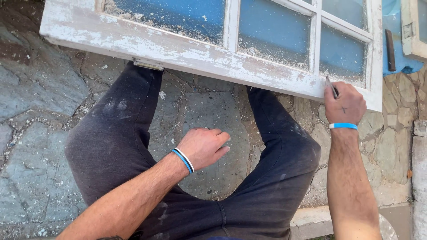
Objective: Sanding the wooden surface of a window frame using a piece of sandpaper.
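Note:
An old white window frame (pixel 178 50) with flaking paint and dusty glass panes lies across my knees, over a blue sheet. My right hand (pixel 344 104) grips a thin metal scraper (pixel 331 86) whose blade rests against the frame's near rail by its right corner. My left hand (pixel 205 146) hangs in the air between my knees with its fingers loosely curled and nothing in it. Both wrists wear blue bands. A metal hinge (pixel 148 64) shows on the frame's lower edge above my left knee.
Irregular grey stone paving (pixel 35 89) lies below. My legs in dark dusty trousers (pixel 115 138) spread under the frame. A second white frame (pixel 416 31) and a dark-handled tool (pixel 390 50) lie at the top right. A pale stone step (pixel 420 169) borders the right.

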